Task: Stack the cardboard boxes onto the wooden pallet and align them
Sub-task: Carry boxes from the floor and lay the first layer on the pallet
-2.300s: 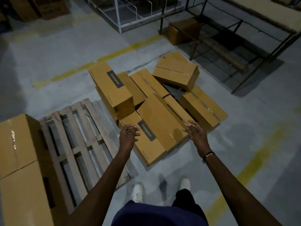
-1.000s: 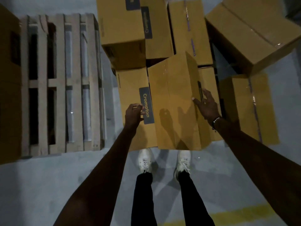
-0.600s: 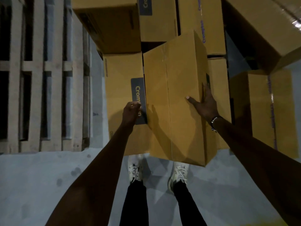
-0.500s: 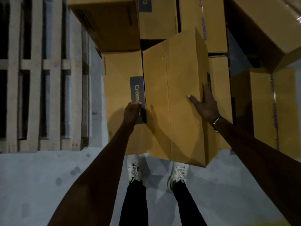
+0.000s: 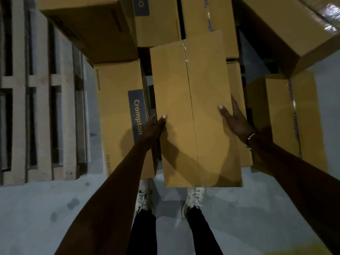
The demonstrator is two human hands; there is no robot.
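Our left hand (image 5: 153, 126) and right hand (image 5: 234, 116) are clamped on the two long sides of a cardboard box (image 5: 195, 111), thumbs lying flat on top and the fingers wrapped down over the edges where we can't see them. The box is plain tan, long and narrow, with a taped seam running down the middle, and it's held above our white sneakers (image 5: 193, 201) and the grey floor (image 5: 46, 208). Just left of it sits a box with a dark Crompton label (image 5: 137, 116), right up against our left wrist. More boxes are jumbled behind and to the right, one big one (image 5: 287, 28) tilted at top right. The wooden pallet (image 5: 38, 92) lies at far left, past the labelled box.
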